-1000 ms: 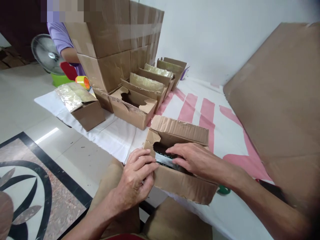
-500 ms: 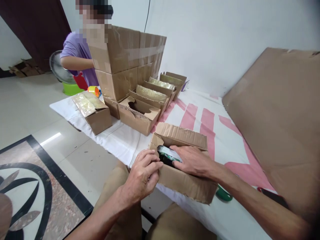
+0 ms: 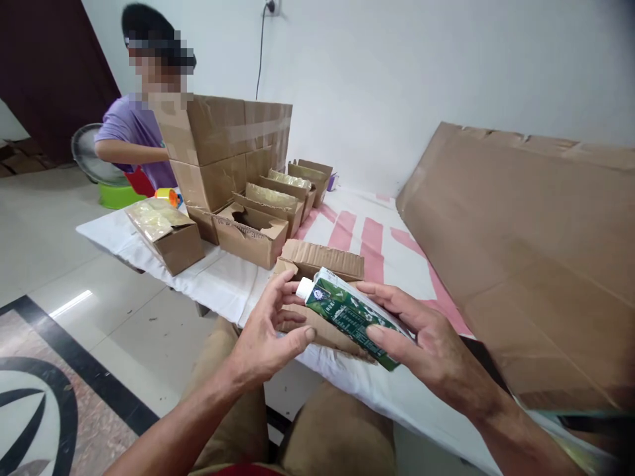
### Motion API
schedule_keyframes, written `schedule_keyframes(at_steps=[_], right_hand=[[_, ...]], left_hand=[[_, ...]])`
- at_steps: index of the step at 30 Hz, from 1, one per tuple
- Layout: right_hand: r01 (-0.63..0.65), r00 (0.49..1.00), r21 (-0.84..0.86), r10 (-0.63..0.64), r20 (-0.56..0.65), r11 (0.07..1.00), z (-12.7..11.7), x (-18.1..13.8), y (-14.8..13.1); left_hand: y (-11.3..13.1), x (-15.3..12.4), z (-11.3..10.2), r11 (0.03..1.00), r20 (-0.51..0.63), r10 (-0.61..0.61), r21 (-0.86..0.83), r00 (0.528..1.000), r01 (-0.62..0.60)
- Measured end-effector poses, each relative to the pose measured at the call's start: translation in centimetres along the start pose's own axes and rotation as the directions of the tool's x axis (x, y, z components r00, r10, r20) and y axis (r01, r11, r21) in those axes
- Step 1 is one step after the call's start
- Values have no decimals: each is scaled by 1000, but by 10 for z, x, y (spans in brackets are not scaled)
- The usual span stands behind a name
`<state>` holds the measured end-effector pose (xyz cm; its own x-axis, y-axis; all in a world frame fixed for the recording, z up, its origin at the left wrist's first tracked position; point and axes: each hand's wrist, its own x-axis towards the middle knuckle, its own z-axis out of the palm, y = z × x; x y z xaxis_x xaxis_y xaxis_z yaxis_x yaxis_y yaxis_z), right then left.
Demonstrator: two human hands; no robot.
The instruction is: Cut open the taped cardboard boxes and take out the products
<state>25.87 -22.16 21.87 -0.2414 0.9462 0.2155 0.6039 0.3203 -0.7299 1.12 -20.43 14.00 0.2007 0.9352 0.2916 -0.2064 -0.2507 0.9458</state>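
A green drink carton point(image 3: 347, 314) with a white screw cap is tilted above an open cardboard box point(image 3: 322, 259). My right hand point(image 3: 414, 330) grips the carton around its lower end, thumb on the printed side. My left hand point(image 3: 275, 337) is beside the cap, fingers and thumb spread apart; whether a fingertip touches the carton I cannot tell. The carton and both hands cover much of the box, so its inside is mostly hidden. One raised flap shows behind the carton.
Several open boxes point(image 3: 253, 228) stand in a row beside stacked taped boxes point(image 3: 218, 135). A taped box point(image 3: 166, 235) and a tape roll point(image 3: 167, 196) lie at the left. A large cardboard sheet point(image 3: 520, 251) leans at the right. Behind the stack is a person in purple point(image 3: 131, 125).
My right hand has lifted the carton up out of the box. My left hand has come off the box edge and spread its fingers. The camera view has shifted.
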Motion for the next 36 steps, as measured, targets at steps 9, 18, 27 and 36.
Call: schedule_keyframes(at_steps=[9,18,27,36], right_hand=[[-275,961,691,187,203,669,18,-8,-16],[-643,764,714,173,621,277,34,-26,-6],[-254,967,724,183,177,641,22,-39,-2],[13,948,589,177,-263,808,14,-11,-18]], left_hand=[[12,6,31,857,224,-90,-479,970,190],[1,-1,6,873,271,-36,-460,962,162],[9,3,11,853,42,-199,-484,979,195],[50,35,15,854,84,-185,-479,979,202]])
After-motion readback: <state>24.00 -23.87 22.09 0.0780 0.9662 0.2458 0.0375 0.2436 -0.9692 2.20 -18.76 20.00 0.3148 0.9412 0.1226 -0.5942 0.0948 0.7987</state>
